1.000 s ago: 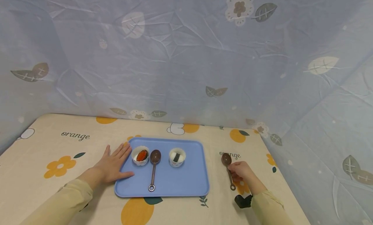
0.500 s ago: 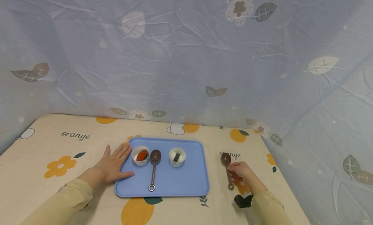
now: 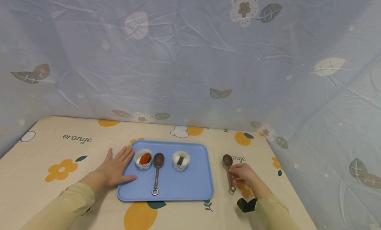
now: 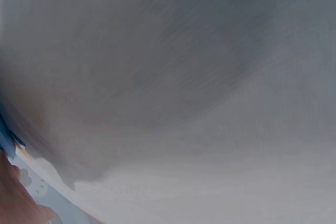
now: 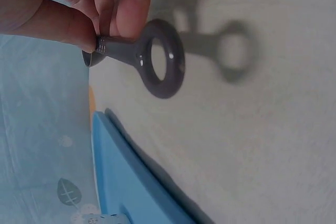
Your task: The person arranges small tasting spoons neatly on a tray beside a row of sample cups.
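My right hand [image 3: 243, 174] pinches a brown spoon [image 3: 228, 161] by its handle, to the right of the blue tray [image 3: 190, 188]. In the right wrist view the ring at the end of the spoon's handle [image 5: 176, 72] sticks out past the fingers, and its shadow falls on the cloth. My left hand [image 3: 114, 168] lies flat with spread fingers at the tray's left edge, the thumb over the rim. On the tray stand a white cup with a red-topped sushi piece [image 3: 145, 159], another brown spoon [image 3: 159, 160], and a white cup with a black-banded rice piece [image 3: 180, 160].
A cream cloth printed with oranges and flowers covers the table [image 3: 59, 197]. Behind it and to the right hangs a blue-grey patterned curtain [image 3: 190, 74]. A black wrist device [image 3: 247, 205] sits at the right cuff.
My right hand has shifted slightly left with the spoon, nearer the tray, and the spoon has turned a little more upright in the head view. The left hand and tray have stayed put.
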`<state>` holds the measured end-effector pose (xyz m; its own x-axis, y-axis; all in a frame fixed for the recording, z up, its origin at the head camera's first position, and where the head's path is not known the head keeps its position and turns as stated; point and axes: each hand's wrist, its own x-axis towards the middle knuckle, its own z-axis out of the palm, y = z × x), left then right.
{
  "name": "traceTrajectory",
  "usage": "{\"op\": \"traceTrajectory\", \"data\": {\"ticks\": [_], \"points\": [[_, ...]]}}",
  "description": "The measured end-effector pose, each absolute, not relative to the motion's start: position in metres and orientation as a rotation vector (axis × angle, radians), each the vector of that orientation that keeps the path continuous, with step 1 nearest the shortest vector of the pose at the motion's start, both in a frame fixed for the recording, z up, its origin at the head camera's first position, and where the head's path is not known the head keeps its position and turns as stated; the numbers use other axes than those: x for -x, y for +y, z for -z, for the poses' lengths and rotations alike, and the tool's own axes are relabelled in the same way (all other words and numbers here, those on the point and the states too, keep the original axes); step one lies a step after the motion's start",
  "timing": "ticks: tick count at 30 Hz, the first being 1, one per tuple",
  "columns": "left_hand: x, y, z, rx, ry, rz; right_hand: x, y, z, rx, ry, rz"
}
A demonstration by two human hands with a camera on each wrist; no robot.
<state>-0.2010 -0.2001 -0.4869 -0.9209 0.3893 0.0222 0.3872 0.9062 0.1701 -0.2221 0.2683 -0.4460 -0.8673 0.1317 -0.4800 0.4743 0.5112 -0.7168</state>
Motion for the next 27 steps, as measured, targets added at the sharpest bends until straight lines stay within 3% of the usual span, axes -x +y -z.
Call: {"op": "traceTrajectory", "data": {"ticks": [27], "points": [[0.198, -0.196, 0.48, -0.615, 3.041, -0.308, 0.221, 0.255, 0.434, -0.46, 2.376, 1.369]]}}
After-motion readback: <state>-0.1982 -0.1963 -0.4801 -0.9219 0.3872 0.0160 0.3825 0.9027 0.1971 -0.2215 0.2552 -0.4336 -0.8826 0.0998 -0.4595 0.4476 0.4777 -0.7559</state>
